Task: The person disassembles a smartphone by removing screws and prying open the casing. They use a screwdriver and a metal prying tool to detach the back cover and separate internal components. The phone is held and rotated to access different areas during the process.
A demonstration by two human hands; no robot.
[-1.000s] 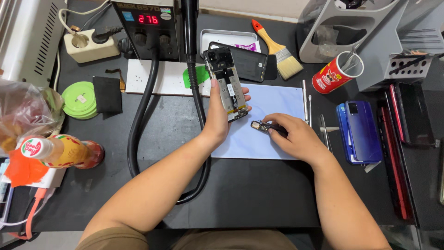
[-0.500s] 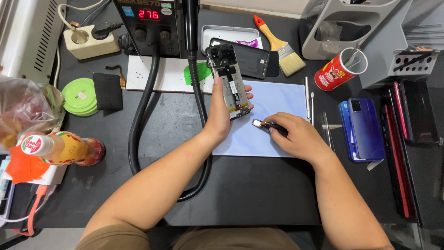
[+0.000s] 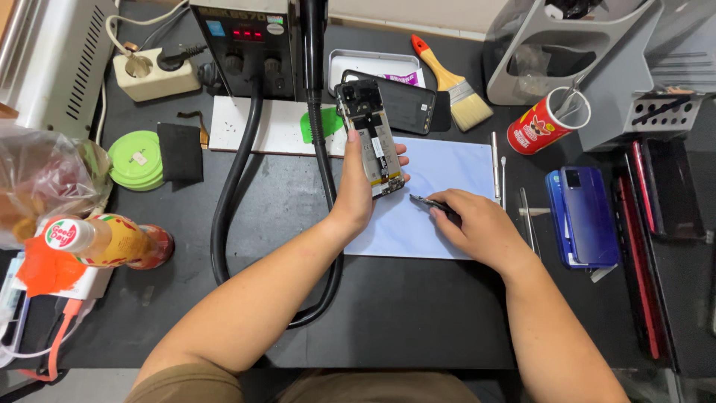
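Observation:
My left hand (image 3: 356, 190) grips an opened phone (image 3: 371, 139), its back removed and its circuit boards showing, tilted up above a pale blue work mat (image 3: 440, 160). My right hand (image 3: 477, 224) rests on the mat and pinches black tweezers (image 3: 426, 202), whose tips point left toward the phone's lower end, almost touching it. Whether the tweezer tips carry anything is too small to tell.
A hot-air station (image 3: 246, 45) with a thick black hose (image 3: 231, 186) stands at the back. A black phone back cover (image 3: 406, 104), a brush (image 3: 451, 82), a red cup (image 3: 541, 123), blue phones (image 3: 585, 216), metal tools (image 3: 496, 160), a green disc (image 3: 136, 158) and a drink bottle (image 3: 97, 240) lie around.
My right hand with the tweezers has moved left and a little up, closer to the phone's lower end. The small part seen at the tweezer tips earlier no longer shows.

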